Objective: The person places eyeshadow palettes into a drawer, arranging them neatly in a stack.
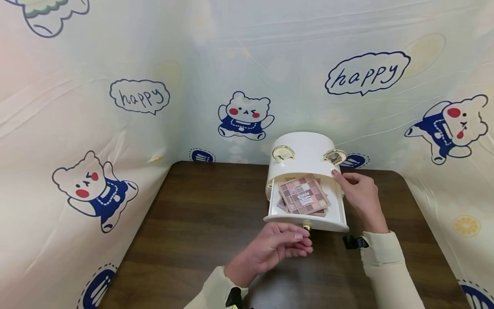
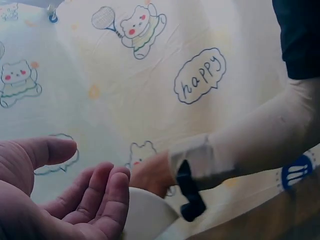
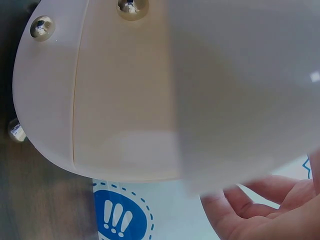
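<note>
A white storage box (image 1: 305, 146) has its upper drawer (image 1: 272, 206) pulled out. Inside the drawer lie stacked eyeshadow palettes (image 1: 305, 195), the top one with square patches and lettering. My left hand (image 1: 275, 246) is just below the drawer's gold knob (image 1: 306, 225), palm turned inward. Its thumb stands apart from loosely bent fingers (image 2: 112, 200) in the left wrist view, with nothing between them. With my right hand (image 1: 360, 193) I hold the box's right front edge, thumb on the rim. In the right wrist view my fingertips (image 3: 215, 202) meet the white side.
The box stands near the back of a dark wooden table (image 1: 185, 219). Gold ring-shaped ears (image 1: 283, 153) stick out from its top. Gold ball feet (image 3: 42, 28) show under it. Cartoon-printed cloth (image 1: 193, 86) surrounds the table at the back and sides.
</note>
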Demonstrator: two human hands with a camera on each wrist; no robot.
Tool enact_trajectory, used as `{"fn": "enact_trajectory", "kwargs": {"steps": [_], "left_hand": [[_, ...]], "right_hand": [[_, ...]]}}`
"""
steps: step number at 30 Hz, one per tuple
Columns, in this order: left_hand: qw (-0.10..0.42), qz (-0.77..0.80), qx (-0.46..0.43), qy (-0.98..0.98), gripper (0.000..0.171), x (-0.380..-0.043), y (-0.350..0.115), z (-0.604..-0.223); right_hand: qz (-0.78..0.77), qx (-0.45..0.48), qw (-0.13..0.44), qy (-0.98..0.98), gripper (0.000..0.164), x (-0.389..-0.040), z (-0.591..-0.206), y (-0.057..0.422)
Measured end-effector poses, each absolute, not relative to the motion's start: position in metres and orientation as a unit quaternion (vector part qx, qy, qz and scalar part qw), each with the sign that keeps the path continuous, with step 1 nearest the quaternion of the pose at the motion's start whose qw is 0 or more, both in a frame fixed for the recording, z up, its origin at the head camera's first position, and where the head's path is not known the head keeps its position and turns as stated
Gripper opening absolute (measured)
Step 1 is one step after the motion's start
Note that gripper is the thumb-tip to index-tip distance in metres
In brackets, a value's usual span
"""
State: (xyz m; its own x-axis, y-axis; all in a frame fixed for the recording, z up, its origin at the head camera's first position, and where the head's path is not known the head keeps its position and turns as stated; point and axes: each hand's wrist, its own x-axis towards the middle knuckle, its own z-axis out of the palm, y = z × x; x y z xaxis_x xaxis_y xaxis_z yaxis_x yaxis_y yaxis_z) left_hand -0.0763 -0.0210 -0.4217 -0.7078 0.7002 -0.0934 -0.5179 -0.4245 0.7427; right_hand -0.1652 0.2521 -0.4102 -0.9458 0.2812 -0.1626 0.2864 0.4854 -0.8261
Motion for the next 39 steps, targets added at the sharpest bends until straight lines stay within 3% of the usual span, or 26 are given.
{"fn": "enact_trajectory", "kwargs": {"steps": [10,20,33,39], "left_hand": [[0.431,0.833,-0.009,0.348,0.017,-0.074,-0.005,-0.460],[0.346,0.866,-0.123,0.340,0.014,-0.086,0.013,-0.476],[0.343,0.878,-0.148,0.301,0.014,-0.088,0.021,-0.470],[0.314,0.889,-0.163,0.291,0.012,-0.098,0.027,-0.466]], "right_hand": [[-0.478,0.165,0.000,0.863,0.092,-0.165,-0.409,0.251],[-0.480,0.162,-0.008,0.862,0.094,-0.166,-0.411,0.253],[-0.460,0.135,0.001,0.878,0.093,-0.168,-0.406,0.258],[-0.450,0.118,0.038,0.884,0.092,-0.173,-0.403,0.261]]}}
